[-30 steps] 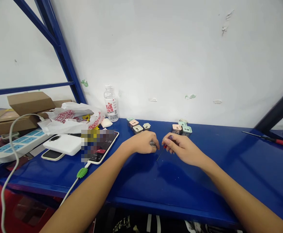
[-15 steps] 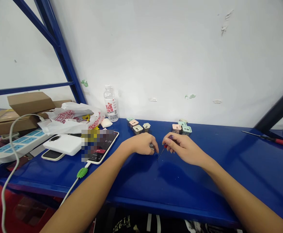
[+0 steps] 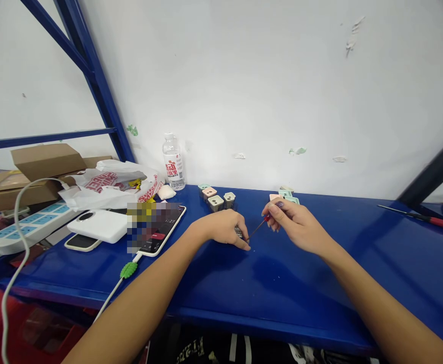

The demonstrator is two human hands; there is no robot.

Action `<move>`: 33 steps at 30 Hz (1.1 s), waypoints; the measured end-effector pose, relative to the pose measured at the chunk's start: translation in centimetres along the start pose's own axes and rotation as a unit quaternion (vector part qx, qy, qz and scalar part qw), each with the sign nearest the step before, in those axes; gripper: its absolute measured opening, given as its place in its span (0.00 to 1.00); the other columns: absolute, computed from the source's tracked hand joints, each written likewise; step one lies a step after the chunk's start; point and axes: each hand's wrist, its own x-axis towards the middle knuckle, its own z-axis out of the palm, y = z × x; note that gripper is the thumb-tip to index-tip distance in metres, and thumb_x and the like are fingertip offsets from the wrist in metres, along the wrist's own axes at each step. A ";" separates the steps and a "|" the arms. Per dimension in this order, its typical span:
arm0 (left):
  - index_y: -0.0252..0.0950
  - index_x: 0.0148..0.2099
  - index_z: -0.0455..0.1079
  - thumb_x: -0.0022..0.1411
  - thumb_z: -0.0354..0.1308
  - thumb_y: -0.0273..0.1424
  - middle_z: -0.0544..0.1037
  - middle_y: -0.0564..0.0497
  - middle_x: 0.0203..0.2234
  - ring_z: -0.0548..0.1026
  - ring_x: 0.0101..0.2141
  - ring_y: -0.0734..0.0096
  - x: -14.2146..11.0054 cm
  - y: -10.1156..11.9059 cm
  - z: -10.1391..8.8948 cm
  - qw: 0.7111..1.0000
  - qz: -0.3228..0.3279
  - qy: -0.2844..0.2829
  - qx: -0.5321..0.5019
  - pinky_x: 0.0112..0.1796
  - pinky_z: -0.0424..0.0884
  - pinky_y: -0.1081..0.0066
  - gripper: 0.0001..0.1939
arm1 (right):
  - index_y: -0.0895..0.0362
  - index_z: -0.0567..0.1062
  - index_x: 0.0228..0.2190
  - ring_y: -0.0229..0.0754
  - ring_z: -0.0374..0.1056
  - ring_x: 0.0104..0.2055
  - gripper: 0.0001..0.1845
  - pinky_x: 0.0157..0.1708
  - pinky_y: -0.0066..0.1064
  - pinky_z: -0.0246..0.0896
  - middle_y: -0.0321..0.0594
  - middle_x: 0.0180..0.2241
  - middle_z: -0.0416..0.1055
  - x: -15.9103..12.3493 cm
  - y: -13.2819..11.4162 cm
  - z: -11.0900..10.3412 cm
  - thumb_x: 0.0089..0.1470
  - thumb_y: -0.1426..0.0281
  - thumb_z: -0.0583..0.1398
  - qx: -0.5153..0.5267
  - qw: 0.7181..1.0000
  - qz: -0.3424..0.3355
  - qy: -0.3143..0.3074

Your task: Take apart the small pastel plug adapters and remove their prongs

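White wall point(image 3: 263, 76) with scuffed patches, directly behind the water bottle point(image 3: 173, 169). Blue table point(image 3: 358, 268) under the bottle, stretching far to its right. Blue metal frame point(image 3: 106, 96), slanting upward to the left of the bottle. Well left of the bottle, an open cardboard box point(image 3: 49, 163). Between box and bottle, a crumpled white plastic bag point(image 3: 103, 182) with red lettering. Left of the bottle and nearer the viewer, a white power strip point(image 3: 24, 228) with blue sockets. The bottle itself: clear, upright, red and white label.

In front of the bottle and to its right, the left hand point(image 3: 227, 227), clamped with curled fingers on a small piece point(image 3: 238, 232), mostly hidden. Farther right of the bottle, the right hand point(image 3: 293, 222), thumb and fingers pinched together on a screwdriver. The two hands apart.

In front of the bottle, a phone point(image 3: 164, 230) on a white cable; to its left, a white power bank point(image 3: 100, 225). Just right of the bottle, four small pastel blocks point(image 3: 216, 203); farther right, more blocks point(image 3: 285, 193), partly behind the right hand. Thinnest, the screwdriver point(image 3: 258, 229), tilted, tip down at the left fingertips; impossible to tell whether touching the piece.
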 end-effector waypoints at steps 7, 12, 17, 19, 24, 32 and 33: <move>0.36 0.33 0.79 0.57 0.60 0.40 0.78 0.52 0.29 0.72 0.29 0.76 0.0 0.0 -0.1 1.000 0.017 0.011 0.019 0.33 0.63 0.76 0.13 | 0.56 0.71 0.34 0.39 0.66 0.28 0.22 0.29 0.31 0.64 0.39 0.27 0.69 0.0 0.2 -0.2 0.61 0.51 0.50 0.005 1.000 -0.001 0.000; 0.36 0.33 0.79 0.57 0.60 0.38 0.78 0.52 0.30 0.72 0.29 0.76 0.0 0.1 -0.1 0.999 0.021 0.017 0.022 0.32 0.62 0.77 0.12 | 0.56 0.71 0.34 0.40 0.67 0.29 0.22 0.30 0.32 0.64 0.40 0.28 0.70 -0.1 0.0 -0.3 0.61 0.51 0.50 -0.016 1.000 0.002 0.000; 0.35 0.32 0.79 0.58 0.60 0.38 0.77 0.52 0.29 0.71 0.28 0.77 0.0 0.3 -0.1 0.999 0.029 0.024 0.023 0.31 0.61 0.77 0.12 | 0.54 0.68 0.36 0.40 0.68 0.30 0.16 0.28 0.31 0.64 0.39 0.29 0.70 -0.2 0.0 -0.2 0.61 0.54 0.52 -0.024 1.000 0.008 0.010; 0.35 0.32 0.79 0.59 0.59 0.37 0.76 0.52 0.28 0.71 0.28 0.77 0.0 0.3 -0.2 0.999 0.037 0.028 0.018 0.31 0.61 0.77 0.12 | 0.53 0.67 0.37 0.39 0.67 0.29 0.14 0.28 0.31 0.64 0.37 0.29 0.69 -0.2 0.1 -0.2 0.61 0.56 0.53 -0.027 0.999 0.008 0.024; 0.34 0.31 0.79 0.59 0.58 0.37 0.77 0.51 0.28 0.71 0.29 0.77 0.0 0.5 -0.3 0.999 0.036 0.031 0.008 0.32 0.61 0.77 0.13 | 0.53 0.66 0.35 0.37 0.66 0.28 0.10 0.30 0.31 0.62 0.36 0.31 0.68 -0.3 0.0 -0.2 0.61 0.59 0.54 -0.050 0.998 -0.023 0.029; 0.40 0.63 0.56 0.48 0.66 0.35 0.75 0.53 0.35 0.72 0.34 0.70 -0.1 1.1 -0.1 0.999 -0.031 0.022 -0.024 0.35 0.65 0.74 0.42 | 0.52 0.64 0.35 0.36 0.65 0.27 0.08 0.27 0.29 0.60 0.33 0.28 0.67 -0.4 0.1 -0.3 0.60 0.62 0.56 -0.040 0.993 -0.058 0.093; 0.40 0.65 0.51 0.48 0.65 0.30 0.75 0.53 0.36 0.72 0.34 0.70 -0.1 1.1 -0.1 0.999 -0.028 0.017 -0.029 0.36 0.65 0.74 0.43 | 0.53 0.64 0.35 0.36 0.65 0.27 0.08 0.27 0.29 0.60 0.34 0.28 0.67 -0.4 0.1 -0.3 0.60 0.61 0.56 -0.038 0.993 -0.061 0.097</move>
